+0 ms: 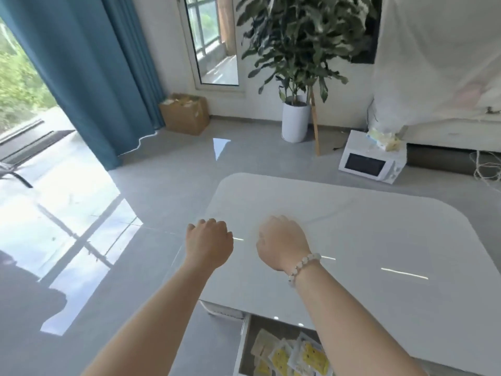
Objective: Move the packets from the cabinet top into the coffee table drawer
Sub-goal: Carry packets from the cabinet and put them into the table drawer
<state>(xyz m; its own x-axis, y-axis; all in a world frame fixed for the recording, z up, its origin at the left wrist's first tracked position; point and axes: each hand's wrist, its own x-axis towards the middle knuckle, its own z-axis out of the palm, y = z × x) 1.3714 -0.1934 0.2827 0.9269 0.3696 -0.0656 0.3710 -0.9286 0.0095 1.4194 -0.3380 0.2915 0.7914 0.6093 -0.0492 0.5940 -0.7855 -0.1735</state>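
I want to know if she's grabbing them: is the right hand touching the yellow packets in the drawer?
Apart. The head view shows the right hand above the tabletop, far from the packets.

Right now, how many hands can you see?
2: the left hand hangs over the coffee table's left edge; the right hand hangs over its top. Neither holds anything.
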